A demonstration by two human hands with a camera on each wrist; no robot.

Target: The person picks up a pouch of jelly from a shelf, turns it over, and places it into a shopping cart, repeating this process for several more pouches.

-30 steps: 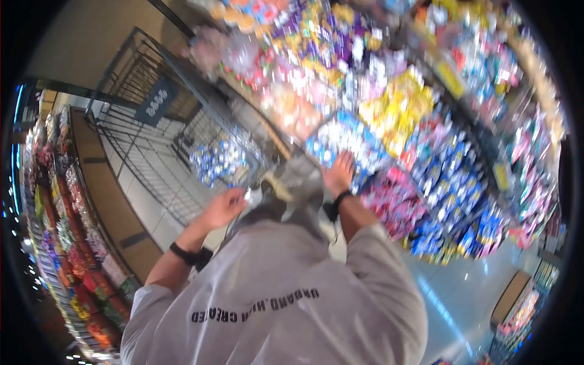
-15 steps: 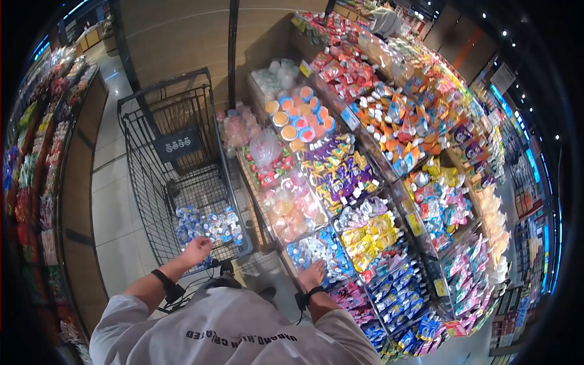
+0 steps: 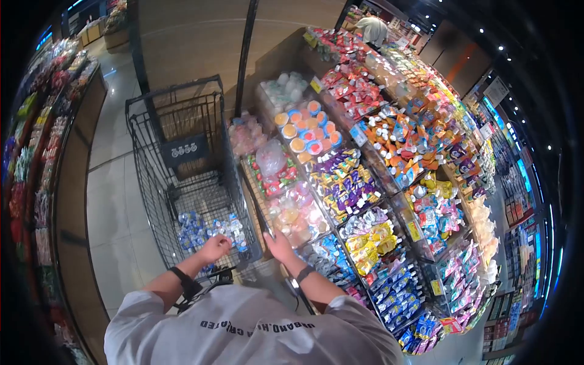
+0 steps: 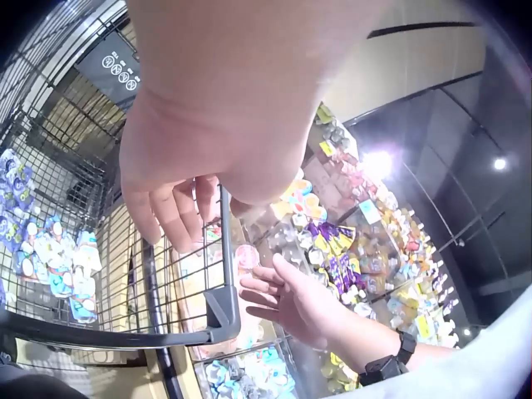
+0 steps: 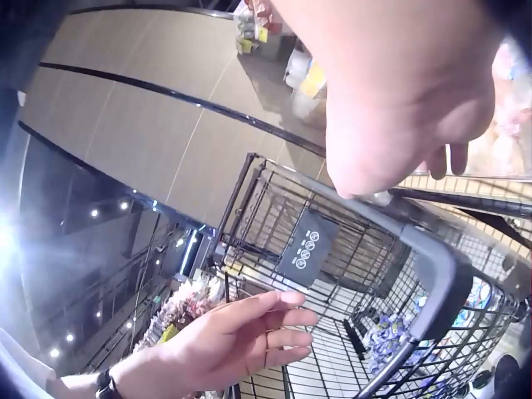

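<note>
My left hand [image 3: 214, 249] hovers over the near end of the shopping cart [image 3: 250, 240], its fingers relaxed and holding nothing. In the right wrist view that left hand [image 5: 241, 337] has loosely bent fingers, free of any object. Between the cart and the display bins is my right hand [image 3: 280, 246]; the left wrist view shows this right hand [image 4: 303, 307] with fingers spread and an empty palm. On the cart's wire floor lie blue pouches [image 3: 192, 231] to the left and white-and-blue pouches [image 3: 230, 229] to the right.
Divided bins to the right hold white-and-blue pouches [image 3: 328, 258], yellow pouches [image 3: 371, 240], purple pouches [image 3: 344, 182] and jelly cups [image 3: 307, 131]. Packed shelves [image 3: 45, 170] line the left beyond the tiled aisle [image 3: 112, 201]. Another person [image 3: 372, 29] stands far back.
My right hand has left the bin of white-and-blue pouches and moved left toward the cart. My left hand stays over the cart's near end. The view has shifted slightly.
</note>
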